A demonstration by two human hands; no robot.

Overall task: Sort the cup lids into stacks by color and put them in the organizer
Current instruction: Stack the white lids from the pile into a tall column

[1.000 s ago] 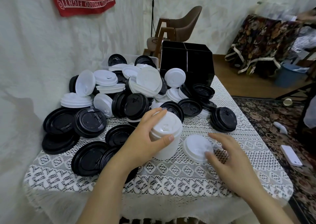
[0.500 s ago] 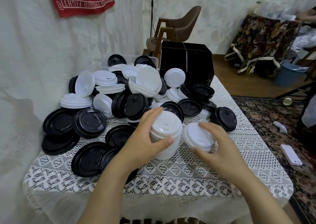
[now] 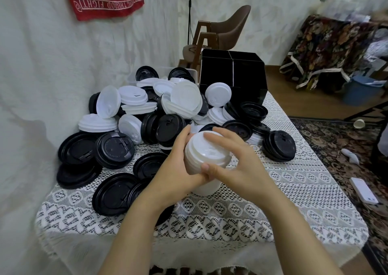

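Observation:
A stack of white lids (image 3: 204, 163) stands on the lace tablecloth (image 3: 273, 201) near the table's middle. My left hand (image 3: 178, 167) grips the stack's left side. My right hand (image 3: 233, 161) holds a white lid (image 3: 206, 146) on top of the stack, fingers over its far edge and thumb at its front rim. Behind lies a big pile of mixed white lids (image 3: 184, 96) and black lids (image 3: 114, 146). The black organizer (image 3: 233, 73) stands at the table's far edge, its compartments dark.
A small stack of black lids (image 3: 279, 145) sits right of my hands. Loose black lids (image 3: 114, 192) lie at the front left. A brown chair (image 3: 226, 31) stands behind the organizer. To the right the table drops to a patterned rug (image 3: 346, 146) with a white phone (image 3: 363, 189).
My right hand picked the white lid up off the tablecloth and carried it left onto the top of the stack. My left hand stayed on the stack.

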